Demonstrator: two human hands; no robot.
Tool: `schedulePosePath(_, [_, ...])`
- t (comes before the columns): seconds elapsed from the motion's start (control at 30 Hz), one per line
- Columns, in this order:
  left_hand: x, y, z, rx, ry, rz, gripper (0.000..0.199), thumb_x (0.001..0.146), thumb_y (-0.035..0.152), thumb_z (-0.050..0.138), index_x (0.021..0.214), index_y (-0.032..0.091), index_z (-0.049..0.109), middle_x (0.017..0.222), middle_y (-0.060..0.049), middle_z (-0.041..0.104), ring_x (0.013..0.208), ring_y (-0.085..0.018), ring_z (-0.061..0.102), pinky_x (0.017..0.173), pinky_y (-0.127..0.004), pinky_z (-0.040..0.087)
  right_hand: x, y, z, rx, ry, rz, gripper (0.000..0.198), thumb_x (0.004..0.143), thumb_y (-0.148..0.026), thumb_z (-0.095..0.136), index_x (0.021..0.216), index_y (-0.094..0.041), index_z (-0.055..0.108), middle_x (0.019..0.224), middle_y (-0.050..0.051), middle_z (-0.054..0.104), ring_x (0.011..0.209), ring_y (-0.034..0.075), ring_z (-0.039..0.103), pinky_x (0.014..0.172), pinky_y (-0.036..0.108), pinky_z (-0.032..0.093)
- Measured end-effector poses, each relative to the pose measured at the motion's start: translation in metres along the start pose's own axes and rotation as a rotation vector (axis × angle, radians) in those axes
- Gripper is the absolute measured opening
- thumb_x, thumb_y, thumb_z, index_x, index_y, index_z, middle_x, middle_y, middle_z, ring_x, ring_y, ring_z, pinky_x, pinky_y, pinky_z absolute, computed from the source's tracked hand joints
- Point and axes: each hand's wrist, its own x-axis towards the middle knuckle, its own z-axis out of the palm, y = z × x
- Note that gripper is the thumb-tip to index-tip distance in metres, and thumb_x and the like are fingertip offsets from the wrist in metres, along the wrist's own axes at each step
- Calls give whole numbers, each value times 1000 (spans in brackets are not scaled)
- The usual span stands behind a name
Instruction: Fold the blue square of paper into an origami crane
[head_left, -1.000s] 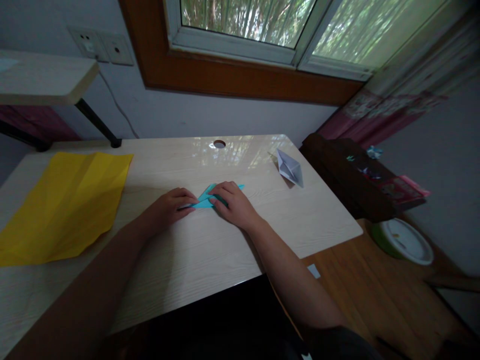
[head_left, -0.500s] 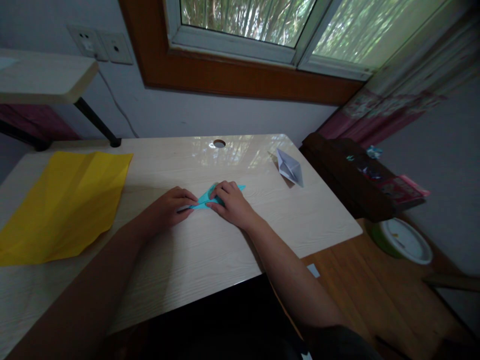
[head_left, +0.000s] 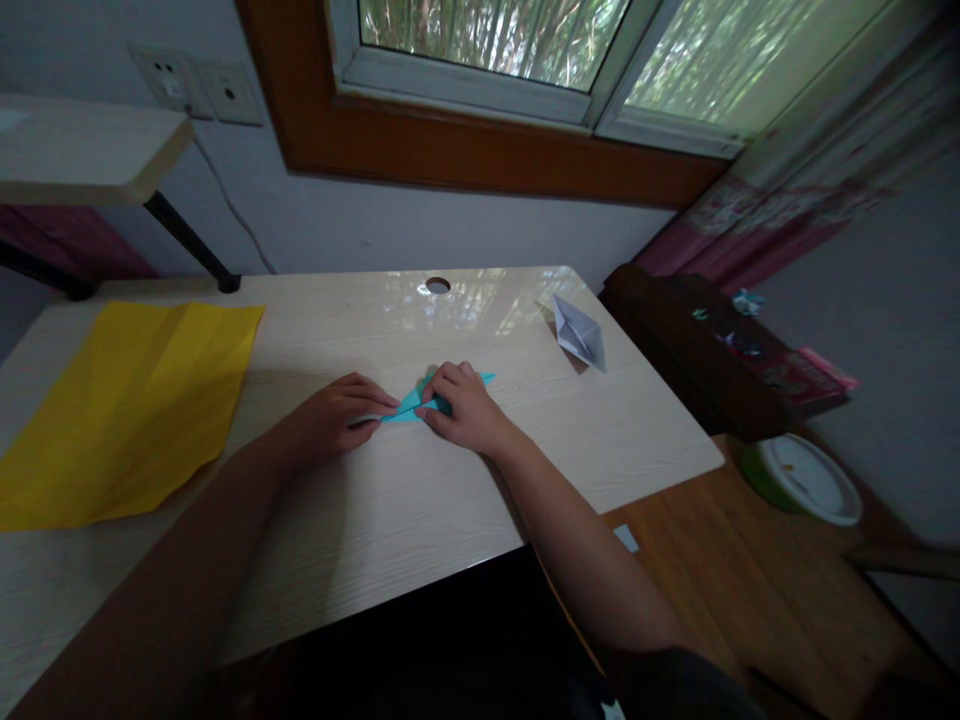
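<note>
A small folded piece of turquoise paper (head_left: pixel 409 404) lies low over the middle of the desk, between my hands. My left hand (head_left: pixel 341 412) pinches its left tip between thumb and fingers. Bent over its right part is my right hand (head_left: pixel 461 405), with thumb and fingers closed on the folded layers. One pointed end of the paper sticks out past the right fingers. A dark crease line runs along its length. The part under my right fingers is hidden.
A white paper boat (head_left: pixel 579 333) stands at the desk's (head_left: pixel 420 520) right side. A large yellow sheet (head_left: pixel 142 400) lies at the left. A round cable hole (head_left: pixel 438 286) is near the back edge. A raised shelf (head_left: pixel 90 150) stands at the back left.
My left hand and the paper's tip have shifted very slightly; the fingertips sit a little further right along the paper. My right hand keeps its grip almost unmoved.
</note>
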Motion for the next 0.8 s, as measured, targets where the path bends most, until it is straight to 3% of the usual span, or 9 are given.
schedulePosePath(0.23, [-2, -2, 1, -2, -4, -12, 48, 82, 2, 53, 116, 27, 76, 117, -2, 78, 112, -22, 67, 100, -45, 58, 2, 2, 4, -5, 9, 18, 9, 94, -31, 66, 93, -22, 66, 100, 7, 62, 97, 24, 49, 90, 39, 37])
schedulePosePath(0.57, [-3, -1, -3, 25, 0, 8, 41, 83, 2, 55, 105, 26, 78, 117, -2, 78, 111, -21, 71, 98, -44, 60, 2, 1, 4, -13, 1, 23, 9, 94, -31, 67, 93, -22, 66, 101, 7, 62, 99, 25, 50, 90, 39, 38])
schedulePosePath(0.8, [0, 5, -2, 53, 8, -28, 45, 86, 4, 56, 121, 26, 73, 114, -6, 76, 106, -21, 70, 95, -42, 59, 2, 4, 6, -23, 3, 11, 10, 93, -32, 67, 94, -22, 65, 102, 7, 61, 99, 25, 50, 90, 40, 38])
